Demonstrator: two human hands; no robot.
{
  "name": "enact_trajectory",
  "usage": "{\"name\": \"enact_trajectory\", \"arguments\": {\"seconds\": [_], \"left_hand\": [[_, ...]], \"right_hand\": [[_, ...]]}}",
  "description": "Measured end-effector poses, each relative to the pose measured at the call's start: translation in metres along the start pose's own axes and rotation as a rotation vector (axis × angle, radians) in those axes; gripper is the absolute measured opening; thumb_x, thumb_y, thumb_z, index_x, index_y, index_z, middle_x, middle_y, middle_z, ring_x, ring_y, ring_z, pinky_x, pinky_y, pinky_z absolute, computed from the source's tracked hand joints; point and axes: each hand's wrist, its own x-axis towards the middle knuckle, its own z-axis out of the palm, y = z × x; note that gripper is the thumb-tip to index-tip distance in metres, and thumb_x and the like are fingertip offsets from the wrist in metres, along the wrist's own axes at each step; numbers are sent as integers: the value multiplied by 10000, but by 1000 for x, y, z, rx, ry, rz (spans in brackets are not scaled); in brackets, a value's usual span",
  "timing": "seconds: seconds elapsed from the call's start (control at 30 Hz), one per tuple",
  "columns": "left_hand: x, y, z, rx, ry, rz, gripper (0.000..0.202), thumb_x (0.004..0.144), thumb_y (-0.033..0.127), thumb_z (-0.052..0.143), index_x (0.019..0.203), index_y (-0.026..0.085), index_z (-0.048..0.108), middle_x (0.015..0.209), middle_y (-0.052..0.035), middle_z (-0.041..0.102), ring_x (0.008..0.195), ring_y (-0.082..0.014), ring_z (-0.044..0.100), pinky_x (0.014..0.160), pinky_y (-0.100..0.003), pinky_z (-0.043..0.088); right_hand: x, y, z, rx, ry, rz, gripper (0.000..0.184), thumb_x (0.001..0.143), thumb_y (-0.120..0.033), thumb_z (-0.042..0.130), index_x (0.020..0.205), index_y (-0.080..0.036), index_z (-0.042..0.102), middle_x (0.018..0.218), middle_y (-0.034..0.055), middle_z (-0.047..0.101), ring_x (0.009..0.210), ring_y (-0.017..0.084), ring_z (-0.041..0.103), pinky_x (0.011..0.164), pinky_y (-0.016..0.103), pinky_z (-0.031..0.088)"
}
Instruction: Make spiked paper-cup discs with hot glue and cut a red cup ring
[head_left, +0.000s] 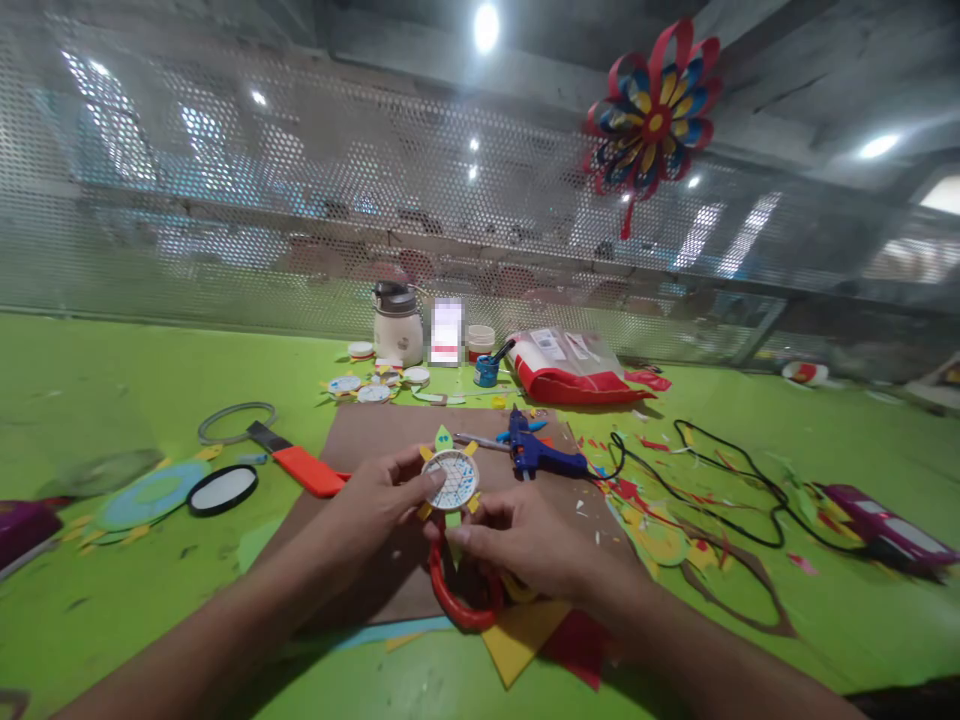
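My left hand (pixel 379 502) pinches the left rim of a round paper turtle craft (pixel 453 478), a white patterned disc with green head and yellow feet, held just above a brown cardboard sheet (pixel 360 430). My right hand (pixel 517 540) grips the craft's lower edge with thumb and fingers pressed together. Red-handled scissors (pixel 461 600) lie under my right hand. A blue glue gun (pixel 536 452) rests on the cardboard just beyond the craft, its black cord (pixel 720 500) trailing right.
A white jar (pixel 398 325), small pots, round paper discs and a red-and-clear bag (pixel 570 370) stand at the back. An orange-handled cutter (pixel 300 465), rings and a black-rimmed lid (pixel 222 490) lie left. Paper scraps litter the right. A paper flower (pixel 651 110) hangs on the mesh.
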Motion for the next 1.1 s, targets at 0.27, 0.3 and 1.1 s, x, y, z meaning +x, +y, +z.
{"name": "enact_trajectory", "arguments": {"seconds": [0.27,0.3,1.1], "left_hand": [[0,7,-9,93,-155,-69,309,831,272,734,1112,156,683,911,-100,726,544,-110,545,554,-254,508],[0,7,-9,94,-176,-82,328,836,264,729,1142,157,675,923,-104,730,551,-114,554,564,-261,519],[-12,11,10,183,-295,-284,844,775,238,803,1500,189,374,788,-21,725,467,-113,634,441,-189,494]], "right_hand": [[-1,-1,-36,-165,345,-234,273,872,-367,609,680,-174,611,608,-27,541,552,110,459,516,238,348],[2,2,-39,-153,336,-238,271,870,-374,614,685,-175,611,609,-25,539,549,109,453,513,241,344],[8,12,-39,257,-11,-58,277,689,-388,828,708,-166,664,603,-44,580,526,86,477,481,214,359]]}}
